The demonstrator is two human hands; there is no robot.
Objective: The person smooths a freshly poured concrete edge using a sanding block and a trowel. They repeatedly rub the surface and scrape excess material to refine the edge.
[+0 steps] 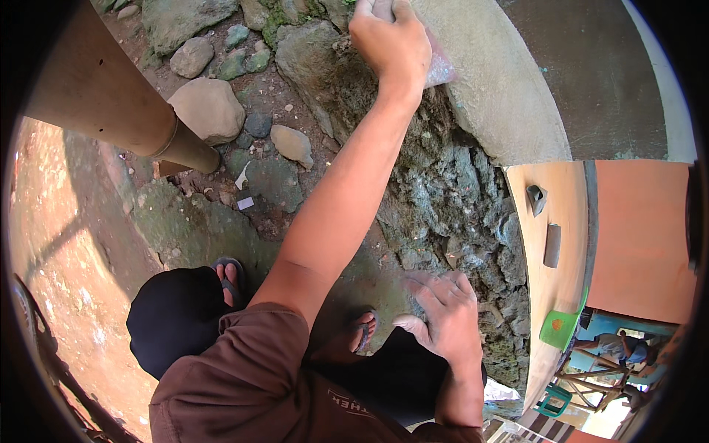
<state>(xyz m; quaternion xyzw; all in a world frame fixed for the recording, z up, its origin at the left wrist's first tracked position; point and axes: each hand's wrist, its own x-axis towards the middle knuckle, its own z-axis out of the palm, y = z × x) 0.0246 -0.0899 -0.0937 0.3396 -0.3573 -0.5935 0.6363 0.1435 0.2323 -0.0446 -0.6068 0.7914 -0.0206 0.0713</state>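
Watching remotely, I log 2 hands: left hand at the frame's top, fingertips cropped, curled around a translucent pinkish bag beside the pale concrete ledge; right hand dusty, thumb spread from fingers, near rough rock.

1 fisheye head view looks steeply down, close above the person's forearms.

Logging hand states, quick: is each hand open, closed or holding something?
Left hand: partly out of frame; a plastic bag shows beside it, grip can't be told.
Right hand: open, apparently empty.
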